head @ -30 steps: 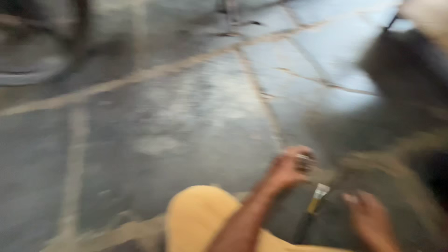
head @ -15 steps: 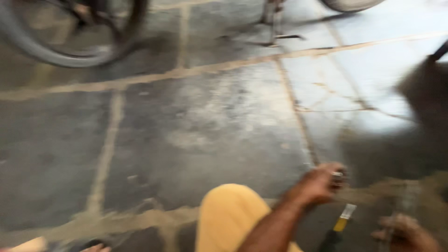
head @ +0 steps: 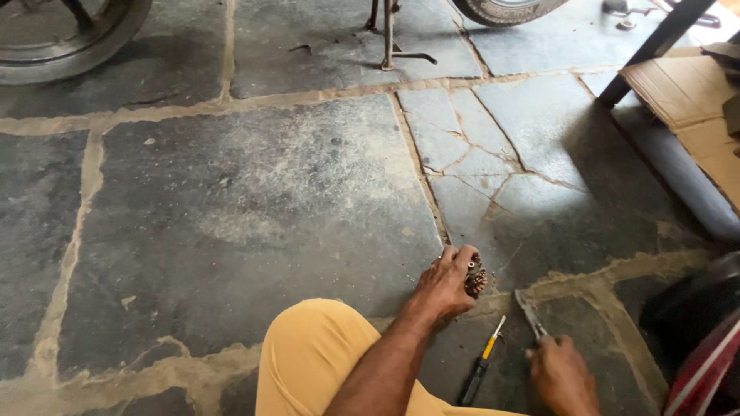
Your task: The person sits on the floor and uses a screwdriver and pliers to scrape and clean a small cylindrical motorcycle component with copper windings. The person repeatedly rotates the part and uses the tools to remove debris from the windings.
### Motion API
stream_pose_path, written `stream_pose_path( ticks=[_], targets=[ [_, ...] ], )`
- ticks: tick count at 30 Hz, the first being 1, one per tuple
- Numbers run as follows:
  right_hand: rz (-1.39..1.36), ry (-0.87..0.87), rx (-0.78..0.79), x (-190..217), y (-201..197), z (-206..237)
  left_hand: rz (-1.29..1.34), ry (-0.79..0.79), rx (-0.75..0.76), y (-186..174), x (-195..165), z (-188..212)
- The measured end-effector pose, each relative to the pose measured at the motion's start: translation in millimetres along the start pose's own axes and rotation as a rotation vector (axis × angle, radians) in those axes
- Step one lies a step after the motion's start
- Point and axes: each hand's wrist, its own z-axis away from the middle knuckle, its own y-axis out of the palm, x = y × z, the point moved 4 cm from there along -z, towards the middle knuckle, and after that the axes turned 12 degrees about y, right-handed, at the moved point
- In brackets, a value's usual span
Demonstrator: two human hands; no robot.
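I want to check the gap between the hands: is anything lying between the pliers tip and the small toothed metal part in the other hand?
Nothing visible does. The left hand holds the toothed metal part against the stone floor. The pliers in the right hand point toward it across bare floor. The screwdriver lies below that line, aside.

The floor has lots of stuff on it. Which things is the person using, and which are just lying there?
In use:
left hand grips greasy toothed metal part
right hand holds pliers

Lying about:
yellow-handled screwdriver
cardboard
tyres
metal stand
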Motion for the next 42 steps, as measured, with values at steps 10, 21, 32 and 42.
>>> stream_pose_path(
  ticks=[10,21,32,42],
  targets=[
    [-0.026,-0.125,0.128,63,-3,48,-0.109,-0.006,0.082,3,-2,-3],
    [-0.326,-0.179,0.113,59,19,42,-0.079,-0.022,0.08,6,4,-4],
    [-0.523,-0.194,-0.32,63,-55,74,-0.023,-0.087,0.091,4,3,-5],
    [-0.948,-0.012,-0.103,88,-38,37,-0.139,0.116,0.098,12,-5,-4]
  ],
)
